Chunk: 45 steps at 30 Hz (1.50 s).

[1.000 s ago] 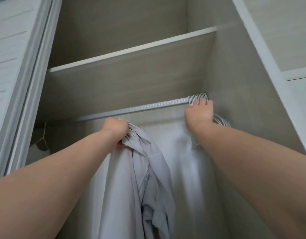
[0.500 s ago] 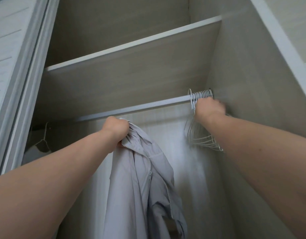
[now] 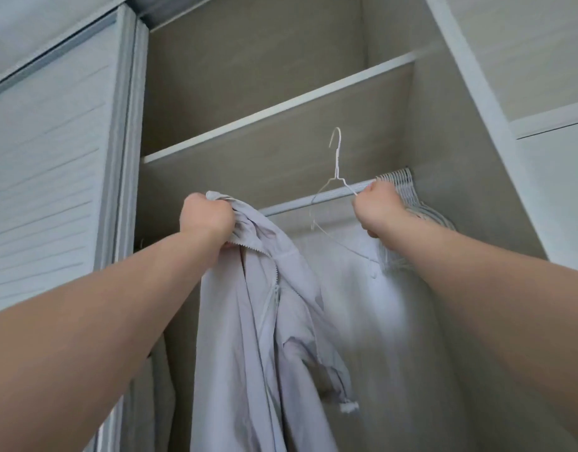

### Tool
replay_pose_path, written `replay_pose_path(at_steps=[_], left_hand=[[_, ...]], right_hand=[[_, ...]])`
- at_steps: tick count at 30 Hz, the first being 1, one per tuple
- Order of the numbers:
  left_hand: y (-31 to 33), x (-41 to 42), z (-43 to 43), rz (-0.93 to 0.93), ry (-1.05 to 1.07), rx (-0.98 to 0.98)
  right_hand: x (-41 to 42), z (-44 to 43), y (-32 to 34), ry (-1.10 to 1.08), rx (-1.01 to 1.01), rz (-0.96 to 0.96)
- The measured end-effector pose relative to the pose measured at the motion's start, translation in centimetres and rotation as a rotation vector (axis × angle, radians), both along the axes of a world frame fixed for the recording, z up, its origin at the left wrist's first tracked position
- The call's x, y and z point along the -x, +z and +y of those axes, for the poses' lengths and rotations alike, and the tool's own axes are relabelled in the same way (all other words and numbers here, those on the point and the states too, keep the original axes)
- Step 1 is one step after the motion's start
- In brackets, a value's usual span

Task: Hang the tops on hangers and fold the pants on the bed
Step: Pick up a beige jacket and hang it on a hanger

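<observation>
Up close, two bare arms reach into the closet toward the rod point(image 3: 300, 203). The left hand point(image 3: 206, 220) is a tight fist, below the rod and to its left. Its fingers squeeze the top edge of the jacket point(image 3: 248, 321). The jacket is pale gray with a zipper, and it hangs down loose from that fist, under the rod. The right hand point(image 3: 377, 208) is just in front of the rod, near its right end. Its fingers are curled shut on a thin white wire hanger point(image 3: 337, 177). The hook of that hanger pokes up above the rod and is not on it. More hangers point(image 3: 398, 179) sit bunched at the far right end of the rod. A shelf point(image 3: 281, 112) runs across above the rod.
</observation>
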<state>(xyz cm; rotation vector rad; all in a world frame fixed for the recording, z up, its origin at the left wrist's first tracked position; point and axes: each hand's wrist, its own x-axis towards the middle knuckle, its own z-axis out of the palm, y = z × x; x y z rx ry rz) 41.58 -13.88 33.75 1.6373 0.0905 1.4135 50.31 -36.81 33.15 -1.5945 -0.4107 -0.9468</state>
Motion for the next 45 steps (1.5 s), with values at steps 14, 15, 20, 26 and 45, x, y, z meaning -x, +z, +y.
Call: replay_pose_path(at_steps=[14, 15, 20, 26, 45], left_hand=[[3.7, 24.5, 1.0, -0.202, 0.35, -0.047], [3.7, 26.6, 0.8, -0.203, 0.392, -0.061], [3.6, 36.6, -0.4, -0.185, 0.524, -0.104], [2.7, 48.4, -3.6, -0.081, 0.771, -0.125], [-13.1, 84.5, -18.3, 0.766, 1.523, 0.159]], right_hand=[[20.0, 1.4, -2.4, 0.722, -0.26, -0.014], [21.0, 2.0, -2.3, 0.773, -0.229, 0.06], [25.3, 5.3, -2.5, 0.826, -0.12, 0.193], [34.8, 5.4, -2.3, 0.985, -0.073, 0.085], [63.9, -4.7, -17.4, 1.953, 0.173, 0.038]])
